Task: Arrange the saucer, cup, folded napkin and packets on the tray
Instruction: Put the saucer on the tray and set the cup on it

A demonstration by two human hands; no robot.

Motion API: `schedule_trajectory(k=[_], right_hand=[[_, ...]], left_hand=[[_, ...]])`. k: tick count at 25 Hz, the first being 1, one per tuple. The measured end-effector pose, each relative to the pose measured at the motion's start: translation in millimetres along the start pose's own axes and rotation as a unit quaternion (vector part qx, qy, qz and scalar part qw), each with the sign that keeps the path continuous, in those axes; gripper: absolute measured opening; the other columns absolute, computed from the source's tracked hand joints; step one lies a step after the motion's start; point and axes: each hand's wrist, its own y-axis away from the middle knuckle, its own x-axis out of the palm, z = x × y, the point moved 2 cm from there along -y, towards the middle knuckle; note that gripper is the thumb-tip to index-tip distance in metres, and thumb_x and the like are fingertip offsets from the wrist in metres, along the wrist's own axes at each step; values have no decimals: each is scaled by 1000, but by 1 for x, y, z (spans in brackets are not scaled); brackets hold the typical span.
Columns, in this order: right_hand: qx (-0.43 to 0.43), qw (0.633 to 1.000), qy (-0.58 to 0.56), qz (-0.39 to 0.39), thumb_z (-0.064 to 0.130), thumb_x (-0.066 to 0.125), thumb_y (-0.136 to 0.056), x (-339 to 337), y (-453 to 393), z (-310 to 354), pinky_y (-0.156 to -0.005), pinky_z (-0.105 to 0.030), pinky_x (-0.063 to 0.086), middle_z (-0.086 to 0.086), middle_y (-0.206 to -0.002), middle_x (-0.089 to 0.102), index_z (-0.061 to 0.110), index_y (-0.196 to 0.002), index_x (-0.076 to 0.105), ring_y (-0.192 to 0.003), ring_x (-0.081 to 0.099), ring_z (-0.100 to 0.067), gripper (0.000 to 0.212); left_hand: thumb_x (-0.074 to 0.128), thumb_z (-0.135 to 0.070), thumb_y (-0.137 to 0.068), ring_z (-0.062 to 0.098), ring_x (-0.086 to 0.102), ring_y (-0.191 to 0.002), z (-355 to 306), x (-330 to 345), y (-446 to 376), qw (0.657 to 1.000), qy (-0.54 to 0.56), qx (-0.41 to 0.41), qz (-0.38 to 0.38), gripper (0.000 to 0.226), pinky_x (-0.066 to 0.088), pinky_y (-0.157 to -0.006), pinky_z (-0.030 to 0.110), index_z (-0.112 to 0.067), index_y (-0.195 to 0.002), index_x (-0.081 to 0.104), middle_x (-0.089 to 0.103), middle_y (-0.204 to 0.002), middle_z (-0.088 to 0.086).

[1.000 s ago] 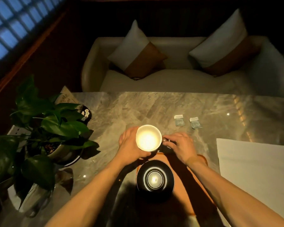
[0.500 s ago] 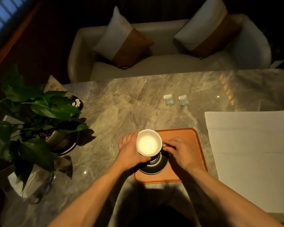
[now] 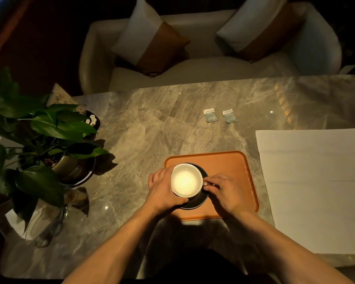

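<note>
A white cup (image 3: 186,180) sits on a black saucer (image 3: 199,200) in the left part of the orange tray (image 3: 230,162). My left hand (image 3: 162,190) wraps the cup's left side. My right hand (image 3: 225,191) pinches the cup's handle on its right side. Two small pale packets (image 3: 211,115) (image 3: 230,116) lie on the marble table (image 3: 152,128) beyond the tray. A large white unfolded napkin (image 3: 316,187) lies flat to the right of the tray.
A potted green plant (image 3: 39,138) stands at the table's left edge, with a small dark dish (image 3: 92,119) behind it. A cream sofa (image 3: 193,64) with two cushions is behind the table.
The cup has come down from above the saucer onto it on the tray, with both hands still on it. The view has pulled back and tilted down.
</note>
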Motion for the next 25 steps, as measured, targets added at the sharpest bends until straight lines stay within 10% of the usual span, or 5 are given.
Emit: schedule_trajectory(k=[25], right_hand=[[-25,999,42,6,35,61,-93,-5,-11,-5,-88,-33,50,9,-113,68,34,-118,68,-105,57,-13,26]], left_hand=[[71,-55,-48,11,31,-130,12,3,5,1000,8,-29,8,98,-1,-115,50,-52,-136,27,49,-128,-15]])
